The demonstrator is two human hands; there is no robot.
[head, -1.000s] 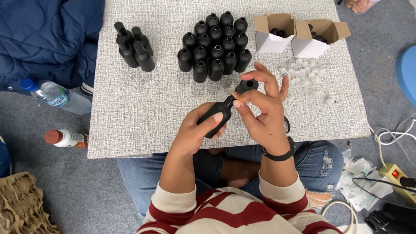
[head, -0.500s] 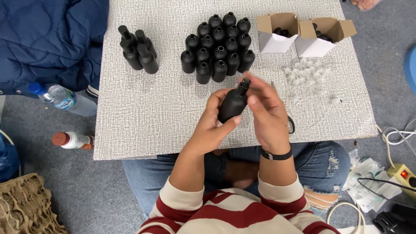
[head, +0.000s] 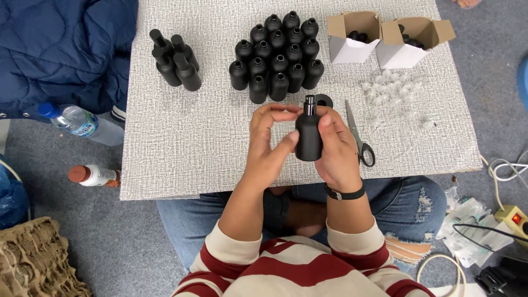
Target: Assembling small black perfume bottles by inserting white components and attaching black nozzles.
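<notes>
a makeshift home packing spot: low table point(head: 165, 137) on grey carpet point(head: 66, 220), bottles point(head: 278, 52) and boxes point(head: 352, 38) on it, jacket point(head: 60, 49) beside.

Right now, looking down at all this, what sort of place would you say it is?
Probably an informal home or small-workshop packing spot, set up on the floor. A low table holds a cluster of black bottles, two open cardboard boxes and scissors, while both hands grip one black bottle.

The black bottle with its pump top point(head: 308, 137) looks matt and smooth, like frosted plastic or coated glass. The grey-white counter point(head: 181, 137) has a rough, woven-looking grain. The two open white boxes point(head: 352, 50) are dull cardboard, brown inside. The steel scissors point(head: 355, 132) gleam.
</notes>
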